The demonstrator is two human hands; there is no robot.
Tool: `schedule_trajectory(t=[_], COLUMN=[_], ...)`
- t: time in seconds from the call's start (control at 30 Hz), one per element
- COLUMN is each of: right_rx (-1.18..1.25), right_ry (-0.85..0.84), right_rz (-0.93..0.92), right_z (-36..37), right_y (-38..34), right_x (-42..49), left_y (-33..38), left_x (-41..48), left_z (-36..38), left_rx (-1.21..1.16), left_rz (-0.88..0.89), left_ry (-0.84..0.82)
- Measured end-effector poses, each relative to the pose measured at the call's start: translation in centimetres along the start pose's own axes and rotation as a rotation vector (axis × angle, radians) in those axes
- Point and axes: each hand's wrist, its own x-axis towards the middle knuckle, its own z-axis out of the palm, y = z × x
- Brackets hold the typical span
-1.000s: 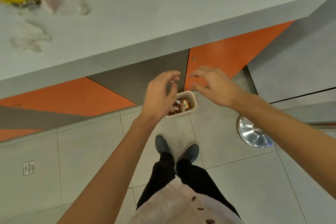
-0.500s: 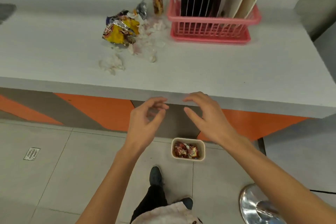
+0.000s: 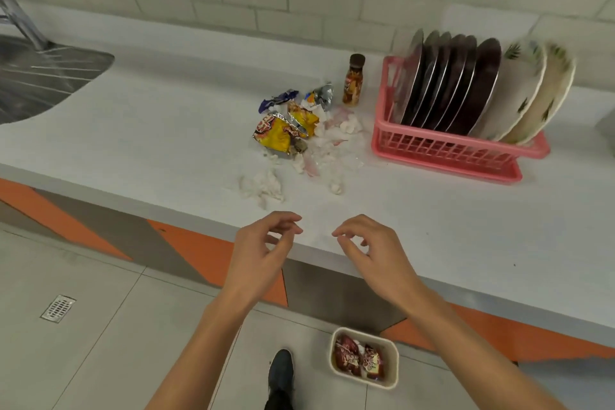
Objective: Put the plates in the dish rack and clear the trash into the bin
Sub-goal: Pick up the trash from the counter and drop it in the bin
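Now: left hand point(image 3: 263, 243) and right hand point(image 3: 372, 250) hover over the counter's point(image 3: 149, 130) front edge, each grip loosely curled and empty. The trash pile point(image 3: 289, 126) lies straight ahead, further back on the counter; its crumpled tissue point(image 3: 263, 186) is nearest, closer to the left hand. The dish rack point(image 3: 432, 146) holds the plates point(image 3: 459, 83) upright; the bin point(image 3: 363, 330) on the floor holds red wrappers point(image 3: 357, 358).

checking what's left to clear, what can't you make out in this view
Head view only:
bottle: label blurred, unreadable.
sink: cut off by left edge.
bin: red wrappers hide what lies beneath.
rack: plates overlap, count unsure.
tissues: partly under the yellow wrappers.
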Motion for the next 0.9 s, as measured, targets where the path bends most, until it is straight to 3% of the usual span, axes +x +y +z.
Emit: schedule_trajectory(t=[0.27, 0.47, 0.67, 0.77, 0.9], right_rx=[0.020, -0.004, -0.085, -0.112, -0.100], right_ry=[0.094, 0.039, 0.128, 0.175, 0.202], right_rz=[0.224, 0.302, 0.373, 0.391, 0.429], right_z=[2.5, 5.2, 6.4, 6.3, 6.3], right_y=[0.8, 1.8, 3.8, 4.5, 5.0], right_x=[7.6, 9.1, 9.9, 9.8, 10.4], left_y=[-7.2, -13.2, -15.6, -15.3, -15.7], left_x=[7.9, 11.8, 13.9, 14.4, 15.4], left_z=[-3.3, -4.8, -3.1, -2.2, -0.9], left_rx=[0.135, 0.347, 0.563, 0.561, 0.390], left_rz=[0.085, 0.124, -0.038, 0.034, 0.229], left_ry=[-0.023, -0.054, -0.136, -0.157, -0.264])
